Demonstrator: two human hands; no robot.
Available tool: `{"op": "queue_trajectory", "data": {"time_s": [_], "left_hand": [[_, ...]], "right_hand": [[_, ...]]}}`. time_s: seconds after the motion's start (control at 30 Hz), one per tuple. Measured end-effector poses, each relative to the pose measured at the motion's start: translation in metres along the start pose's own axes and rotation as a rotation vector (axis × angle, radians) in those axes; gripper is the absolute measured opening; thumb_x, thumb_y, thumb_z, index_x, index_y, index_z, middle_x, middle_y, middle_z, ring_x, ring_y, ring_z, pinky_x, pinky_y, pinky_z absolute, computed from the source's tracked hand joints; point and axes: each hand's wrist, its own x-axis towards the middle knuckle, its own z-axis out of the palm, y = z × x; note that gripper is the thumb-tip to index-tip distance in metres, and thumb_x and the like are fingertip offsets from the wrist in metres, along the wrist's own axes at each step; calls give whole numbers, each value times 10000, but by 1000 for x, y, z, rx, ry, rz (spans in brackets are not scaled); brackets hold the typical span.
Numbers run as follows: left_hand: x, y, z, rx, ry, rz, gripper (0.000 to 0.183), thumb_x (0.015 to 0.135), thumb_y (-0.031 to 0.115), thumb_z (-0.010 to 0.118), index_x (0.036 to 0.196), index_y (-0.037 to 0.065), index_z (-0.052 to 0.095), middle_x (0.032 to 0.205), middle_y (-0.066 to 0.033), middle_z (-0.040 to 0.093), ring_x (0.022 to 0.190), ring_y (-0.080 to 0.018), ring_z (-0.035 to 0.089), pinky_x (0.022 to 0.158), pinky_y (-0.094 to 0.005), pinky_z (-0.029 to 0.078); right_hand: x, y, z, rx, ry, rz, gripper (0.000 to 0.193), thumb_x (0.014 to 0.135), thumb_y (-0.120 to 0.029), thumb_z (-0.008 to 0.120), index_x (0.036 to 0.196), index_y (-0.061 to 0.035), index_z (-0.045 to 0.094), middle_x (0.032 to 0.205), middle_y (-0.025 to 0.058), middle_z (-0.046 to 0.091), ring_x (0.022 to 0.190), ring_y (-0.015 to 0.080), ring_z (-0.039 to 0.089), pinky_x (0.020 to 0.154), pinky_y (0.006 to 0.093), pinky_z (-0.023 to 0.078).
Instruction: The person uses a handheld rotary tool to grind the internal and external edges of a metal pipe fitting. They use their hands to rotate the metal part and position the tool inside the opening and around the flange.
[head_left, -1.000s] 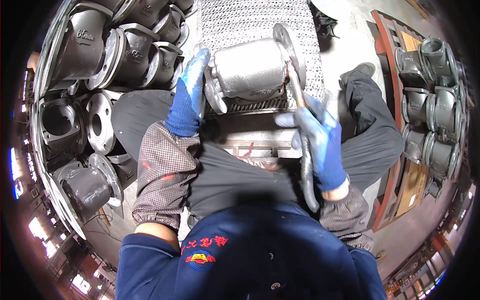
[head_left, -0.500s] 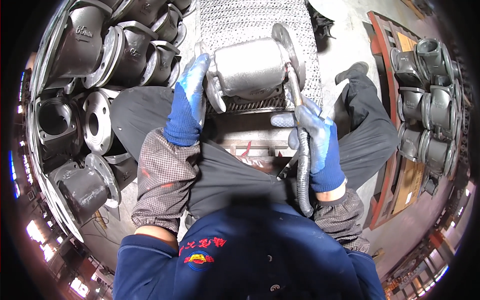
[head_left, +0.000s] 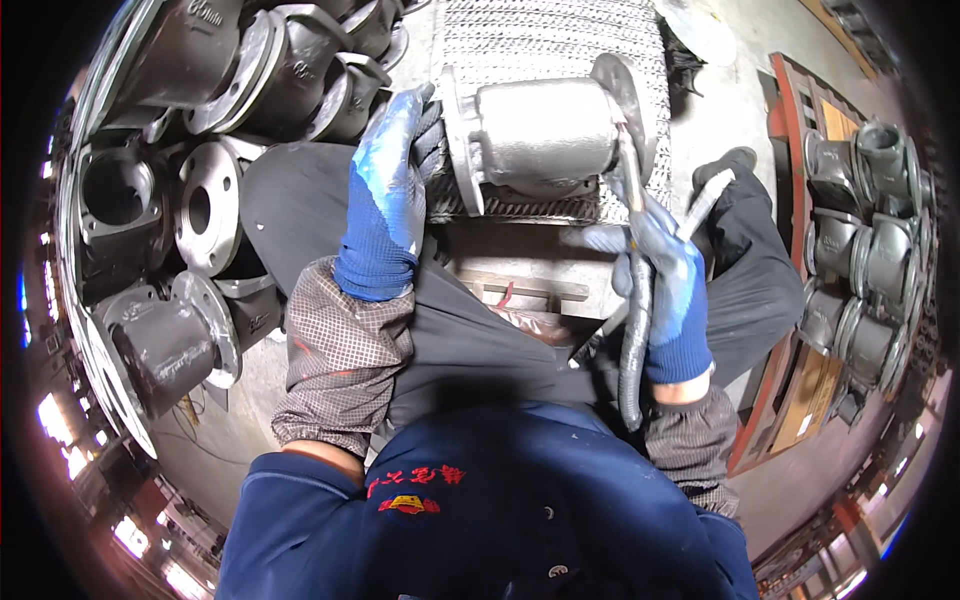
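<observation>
The grip of the left hand (head_left: 385,195) steadies the grey flanged pipe piece (head_left: 545,135) lying on the ridged mat (head_left: 550,30), while the right hand (head_left: 665,285) holds a hose-fed tool (head_left: 632,300) at its far flange, so the work looks midway, with piles of castings (head_left: 200,70) waiting alongside.

Bright, even light falls from above; the grey casting (head_left: 545,135) shows glare on its top. Strong fisheye bends edges toward a black rim. Small overexposed patches glow at lower left. The centre is sharp, the rim soft
</observation>
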Motion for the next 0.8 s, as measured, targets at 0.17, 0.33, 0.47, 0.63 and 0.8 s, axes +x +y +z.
{"op": "queue_trajectory", "data": {"time_s": [0.17, 0.33, 0.47, 0.63, 0.8], "left_hand": [[-4, -23, -16, 605, 82, 528, 461, 987, 318, 498, 1274, -42, 514, 1221, -135, 592, 1110, -220, 589, 950, -345, 461], [-26, 13, 22, 2, 224, 142, 334, 1006, 215, 469, 1121, -71, 599, 1074, -142, 648, 960, -186, 639, 868, -288, 494], [-47, 21, 37, 133, 7, 13, 349, 1021, 208, 423, 1014, -68, 637, 951, -124, 667, 832, -162, 645, 787, -285, 519], [-69, -6, 53, -49, -184, -454, 472, 1041, 304, 359, 1063, -83, 628, 1013, -156, 661, 929, -198, 647, 871, -316, 514], [-72, -26, 56, -173, -238, -373, 434, 1034, 303, 398, 1259, -52, 507, 1207, -167, 587, 1101, -224, 584, 939, -320, 478]], "right_hand": [[12, -2, 2, -52, -35, -57, 473, 962, -192, 431, 1356, 69, 424, 832, 135, 712, 483, 78, 506, 431, 198, 393], [-7, 7, -2, -232, -31, -129, 436, 975, -191, 414, 1283, 113, 468, 848, 128, 711, 474, 74, 503, 447, 192, 405], [-8, 8, -7, -257, 12, -109, 426, 966, -168, 403, 1276, 113, 487, 834, 124, 707, 486, 76, 513, 458, 201, 420], [4, -4, 1, -146, 19, -75, 421, 943, -143, 441, 1296, 83, 486, 804, 131, 688, 495, 73, 515, 468, 203, 420], [-21, -25, 17, -106, -232, 83, 394, 923, -88, 530, 1299, 31, 522, 777, 86, 679, 494, 59, 510, 475, 187, 419]]}}
